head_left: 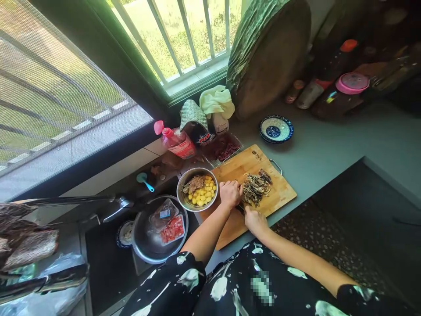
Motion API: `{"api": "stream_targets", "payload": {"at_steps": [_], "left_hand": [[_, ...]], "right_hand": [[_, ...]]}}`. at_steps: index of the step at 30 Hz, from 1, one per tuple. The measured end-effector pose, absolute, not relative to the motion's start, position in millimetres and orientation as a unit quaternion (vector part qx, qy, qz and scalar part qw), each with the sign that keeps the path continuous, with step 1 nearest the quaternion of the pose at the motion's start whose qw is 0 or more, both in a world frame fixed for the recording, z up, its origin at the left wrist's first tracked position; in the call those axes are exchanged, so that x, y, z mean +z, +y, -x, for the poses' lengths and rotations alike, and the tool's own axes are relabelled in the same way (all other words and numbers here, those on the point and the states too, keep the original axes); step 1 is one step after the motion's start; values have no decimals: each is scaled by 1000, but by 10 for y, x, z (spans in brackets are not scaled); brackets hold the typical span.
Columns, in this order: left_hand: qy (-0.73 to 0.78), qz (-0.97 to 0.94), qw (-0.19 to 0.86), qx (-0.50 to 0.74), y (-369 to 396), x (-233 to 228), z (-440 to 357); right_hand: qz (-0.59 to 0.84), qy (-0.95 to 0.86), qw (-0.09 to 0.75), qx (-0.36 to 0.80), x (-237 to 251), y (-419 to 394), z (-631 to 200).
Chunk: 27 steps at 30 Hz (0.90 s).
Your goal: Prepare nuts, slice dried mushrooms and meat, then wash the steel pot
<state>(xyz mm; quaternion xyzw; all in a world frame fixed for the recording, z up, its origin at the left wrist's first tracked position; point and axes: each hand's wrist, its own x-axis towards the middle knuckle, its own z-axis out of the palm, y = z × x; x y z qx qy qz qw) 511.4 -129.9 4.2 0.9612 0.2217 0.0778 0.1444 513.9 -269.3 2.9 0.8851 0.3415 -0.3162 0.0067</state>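
Note:
A wooden cutting board lies at a slant on the counter, with a heap of brown-green shredded dried vegetable on it. My left hand is closed at the left side of the heap; what its fingers grip is hidden. Closed just below the heap is my right hand, apparently round a knife, of which only a dark sliver shows between the hands. Touching the board's left edge, a steel pot contains yellow chunks and brown meat-like pieces.
In the sink at left, a metal basin holds packs of red diced meat. A faucet reaches over the sink. Behind the board stand a pink soap bottle and a tray of dark red strips. A blue-patterned bowl sits farther right.

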Motion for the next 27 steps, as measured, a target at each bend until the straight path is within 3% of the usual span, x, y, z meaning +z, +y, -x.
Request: {"api": "stream_targets", "payload": {"at_steps": [27], "left_hand": [[174, -969, 157, 82, -1315, 69, -5357]], "right_hand": [[-900, 278, -36, -334, 49, -2627, -5248]]}}
